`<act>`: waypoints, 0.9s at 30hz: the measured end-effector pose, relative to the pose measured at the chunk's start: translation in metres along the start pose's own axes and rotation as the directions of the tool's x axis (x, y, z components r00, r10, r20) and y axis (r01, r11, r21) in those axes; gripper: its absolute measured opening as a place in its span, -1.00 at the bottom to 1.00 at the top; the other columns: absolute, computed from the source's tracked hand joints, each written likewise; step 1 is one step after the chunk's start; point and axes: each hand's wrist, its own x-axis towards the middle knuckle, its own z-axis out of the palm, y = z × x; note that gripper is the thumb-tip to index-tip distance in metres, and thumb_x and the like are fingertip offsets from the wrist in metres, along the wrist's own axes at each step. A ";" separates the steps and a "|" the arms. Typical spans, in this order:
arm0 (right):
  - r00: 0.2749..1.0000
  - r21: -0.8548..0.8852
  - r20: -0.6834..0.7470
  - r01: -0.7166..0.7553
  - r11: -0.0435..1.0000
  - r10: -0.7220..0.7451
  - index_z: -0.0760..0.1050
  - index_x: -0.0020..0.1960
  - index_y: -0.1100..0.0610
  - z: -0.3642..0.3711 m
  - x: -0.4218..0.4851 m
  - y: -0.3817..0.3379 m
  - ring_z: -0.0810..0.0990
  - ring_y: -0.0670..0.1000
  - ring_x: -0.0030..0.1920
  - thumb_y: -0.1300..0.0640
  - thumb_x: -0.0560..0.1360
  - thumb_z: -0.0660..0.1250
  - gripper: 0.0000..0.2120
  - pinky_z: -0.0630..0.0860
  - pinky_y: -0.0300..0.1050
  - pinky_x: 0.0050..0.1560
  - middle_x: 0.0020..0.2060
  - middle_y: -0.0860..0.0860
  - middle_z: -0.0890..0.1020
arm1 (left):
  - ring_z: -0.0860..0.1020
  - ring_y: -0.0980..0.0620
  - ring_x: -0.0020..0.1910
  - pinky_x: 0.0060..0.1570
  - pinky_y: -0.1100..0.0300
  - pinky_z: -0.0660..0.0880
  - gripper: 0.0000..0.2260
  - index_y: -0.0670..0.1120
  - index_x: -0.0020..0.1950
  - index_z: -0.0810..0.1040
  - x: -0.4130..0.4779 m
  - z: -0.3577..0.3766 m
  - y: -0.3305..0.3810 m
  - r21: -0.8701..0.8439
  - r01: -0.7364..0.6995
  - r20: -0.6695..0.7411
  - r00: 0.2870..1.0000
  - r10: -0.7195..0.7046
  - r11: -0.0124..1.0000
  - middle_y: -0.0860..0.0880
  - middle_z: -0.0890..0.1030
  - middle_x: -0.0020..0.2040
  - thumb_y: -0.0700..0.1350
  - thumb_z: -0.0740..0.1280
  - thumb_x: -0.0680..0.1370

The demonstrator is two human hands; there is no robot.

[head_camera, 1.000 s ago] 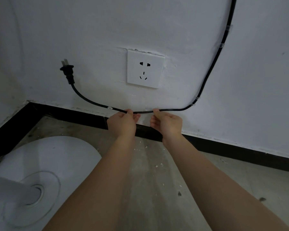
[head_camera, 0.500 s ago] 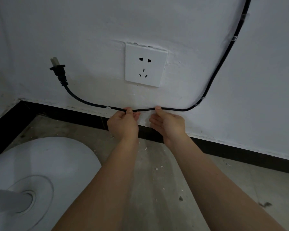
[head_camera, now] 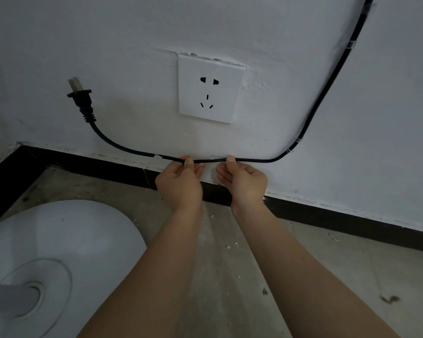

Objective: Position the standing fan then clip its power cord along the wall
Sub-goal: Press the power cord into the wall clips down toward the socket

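A black power cord (head_camera: 313,113) runs down the white wall from the top right, bends and lies level just above the black skirting. My left hand (head_camera: 181,181) and my right hand (head_camera: 244,179) both pinch this level stretch, a short gap between them, below the socket. Small clear clips hold the cord: one (head_camera: 158,156) just left of my left hand, one (head_camera: 294,145) at the bend, one (head_camera: 351,45) higher up. The cord's free end curves up to a black plug (head_camera: 82,100), prongs pointing up, unplugged. The fan's round white base (head_camera: 66,240) sits on the floor at lower left.
A white wall socket (head_camera: 210,90) is set in the wall above my hands. Black skirting (head_camera: 352,217) lines the wall foot. The grey concrete floor (head_camera: 230,276) carries white plaster crumbs. The room corner is at far left.
The view has drifted slightly, shifting the socket and cord in frame. Both hands stay pinched on the level stretch of cord, my right hand edging a little to the right.
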 end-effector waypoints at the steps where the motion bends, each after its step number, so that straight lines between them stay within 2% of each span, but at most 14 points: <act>1: 1.000 -0.009 -0.013 0.012 1.000 -0.012 0.53 -0.30 0.25 0.001 0.001 0.001 0.62 0.04 -0.33 0.26 0.51 0.35 -0.79 0.64 -0.17 -0.23 -0.37 0.14 0.61 | 0.65 0.14 -0.38 -0.31 0.38 0.55 -0.81 -0.16 -0.24 0.57 0.000 -0.001 -0.001 0.002 0.002 0.000 1.000 -0.002 1.000 -0.08 0.60 -0.32 -0.32 0.30 0.55; 4: 0.997 -0.038 -0.062 0.046 0.998 -0.049 0.53 -0.27 0.28 0.005 0.002 0.005 0.61 0.05 -0.34 0.26 0.50 0.36 -0.81 0.63 -0.13 -0.20 -0.37 0.15 0.61 | 0.65 0.14 -0.37 -0.30 0.38 0.56 -0.82 -0.16 -0.24 0.57 0.000 -0.001 -0.002 -0.017 0.017 -0.003 1.000 -0.017 1.000 -0.06 0.61 -0.33 -0.32 0.31 0.55; 9: 0.985 -0.064 -0.140 0.090 0.994 -0.098 0.54 -0.10 0.43 0.008 0.004 0.009 0.62 0.07 -0.36 0.26 0.48 0.39 -0.81 0.65 -0.14 -0.26 -0.36 0.20 0.62 | 0.66 0.11 -0.35 -0.29 0.36 0.56 -0.82 -0.15 -0.24 0.58 0.000 -0.002 -0.002 -0.023 0.030 0.005 1.000 -0.030 0.999 -0.06 0.62 -0.32 -0.34 0.32 0.54; 14: 0.977 -0.104 -0.174 0.109 0.989 -0.126 0.54 -0.16 0.36 0.010 0.005 0.010 0.64 0.12 -0.31 0.25 0.45 0.42 -0.85 0.65 -0.01 -0.15 -0.36 0.20 0.63 | 0.66 0.03 -0.28 -0.27 0.35 0.57 -0.83 -0.17 -0.27 0.59 -0.001 -0.005 0.000 -0.048 0.073 0.029 0.997 -0.072 0.996 -0.10 0.62 -0.29 -0.38 0.38 0.48; 20: 0.979 -0.101 -0.170 0.094 0.990 -0.111 0.55 -0.15 0.36 0.008 0.005 0.008 0.65 0.11 -0.31 0.27 0.45 0.42 -0.86 0.65 -0.08 -0.22 -0.36 0.20 0.63 | 0.63 0.03 -0.33 -0.31 0.32 0.57 -0.81 -0.18 -0.23 0.49 -0.004 0.001 0.000 -0.040 0.117 0.066 0.991 -0.114 0.992 -0.11 0.60 -0.30 -0.45 0.39 0.43; 23: 0.980 -0.107 -0.167 0.090 0.990 -0.107 0.55 -0.18 0.34 0.007 0.005 0.007 0.65 0.10 -0.32 0.26 0.45 0.43 -0.86 0.65 -0.08 -0.22 -0.37 0.19 0.63 | 0.63 0.08 -0.40 -0.30 0.27 0.57 -0.79 -0.17 -0.21 0.47 -0.004 0.002 -0.003 0.006 0.069 0.075 0.995 -0.069 0.998 -0.10 0.61 -0.31 -0.44 0.39 0.42; 27: 0.980 -0.093 -0.171 0.085 0.992 -0.100 0.56 -0.12 0.41 0.007 0.004 0.007 0.65 0.08 -0.34 0.27 0.44 0.43 -0.82 0.65 -0.12 -0.25 -0.36 0.20 0.63 | 0.67 -0.04 -0.28 -0.16 0.10 0.61 -0.77 -0.08 -0.24 0.48 -0.006 0.001 -0.006 0.148 -0.077 0.058 0.996 0.069 0.986 -0.15 0.67 -0.25 -0.37 0.45 0.38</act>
